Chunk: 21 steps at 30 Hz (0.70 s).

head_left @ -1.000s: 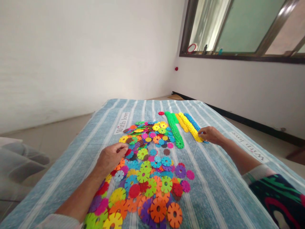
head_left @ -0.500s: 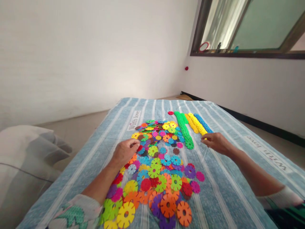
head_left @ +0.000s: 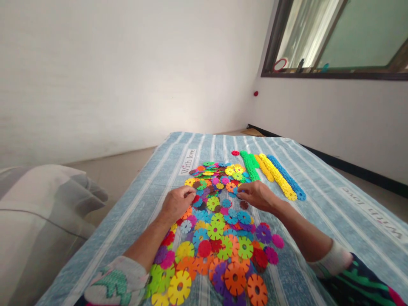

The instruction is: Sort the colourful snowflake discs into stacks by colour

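Observation:
A pile of flower-shaped plastic discs (head_left: 216, 230) in many colours, with slots round their rims, spreads over the cloth between my hands. At the pile's left edge is my left hand (head_left: 178, 205), thumb and forefinger pinched together beside a red disc; what they hold is hidden. My right hand (head_left: 259, 196) reaches over the pile's far right part, its fingertips drawn together close to a blue disc (head_left: 236, 191). Whether it grips that disc I cannot tell. Behind this hand lies a green row of discs (head_left: 250, 165), its near end covered.
A yellow row of discs (head_left: 277, 176) and a blue row (head_left: 288, 178) lie right of the green one, with a shorter orange-yellow row (head_left: 264, 169) between. One red disc (head_left: 235, 153) sits at the far end. Blue striped cloth (head_left: 318, 204) covers the table.
My right hand has moved left, from the near end of the yellow row to the pile. My left hand keeps its place at the pile. The view has shifted slightly left.

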Available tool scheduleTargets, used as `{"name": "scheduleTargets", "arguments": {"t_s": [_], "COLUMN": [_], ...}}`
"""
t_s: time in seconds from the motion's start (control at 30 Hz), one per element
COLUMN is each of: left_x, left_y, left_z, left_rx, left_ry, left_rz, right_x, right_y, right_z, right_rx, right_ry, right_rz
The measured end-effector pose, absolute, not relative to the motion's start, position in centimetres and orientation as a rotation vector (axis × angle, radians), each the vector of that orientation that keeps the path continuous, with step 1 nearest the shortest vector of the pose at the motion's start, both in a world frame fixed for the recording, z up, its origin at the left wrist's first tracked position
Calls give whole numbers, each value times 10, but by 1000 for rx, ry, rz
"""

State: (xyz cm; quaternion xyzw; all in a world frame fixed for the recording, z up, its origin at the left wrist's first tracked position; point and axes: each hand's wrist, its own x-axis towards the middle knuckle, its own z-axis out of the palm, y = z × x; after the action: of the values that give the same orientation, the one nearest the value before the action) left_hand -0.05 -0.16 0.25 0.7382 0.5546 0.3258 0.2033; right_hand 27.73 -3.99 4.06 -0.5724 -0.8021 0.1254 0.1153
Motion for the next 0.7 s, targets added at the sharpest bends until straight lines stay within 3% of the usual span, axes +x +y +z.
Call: {"name": "scheduleTargets", "arguments": {"t_s": [0.3, 0.7], "left_x": [0, -1], "left_y": [1, 1], "left_z": [0, -2], "left_rx": [2072, 2052], "left_ry": [1566, 1560], "left_rz": [880, 891], "right_x": [265, 250], "right_y": [7, 44], "right_z": [40, 52], "right_rx": [-1978, -2133], "right_ry": [-2254, -2255], "right_rz": [110, 88]}}
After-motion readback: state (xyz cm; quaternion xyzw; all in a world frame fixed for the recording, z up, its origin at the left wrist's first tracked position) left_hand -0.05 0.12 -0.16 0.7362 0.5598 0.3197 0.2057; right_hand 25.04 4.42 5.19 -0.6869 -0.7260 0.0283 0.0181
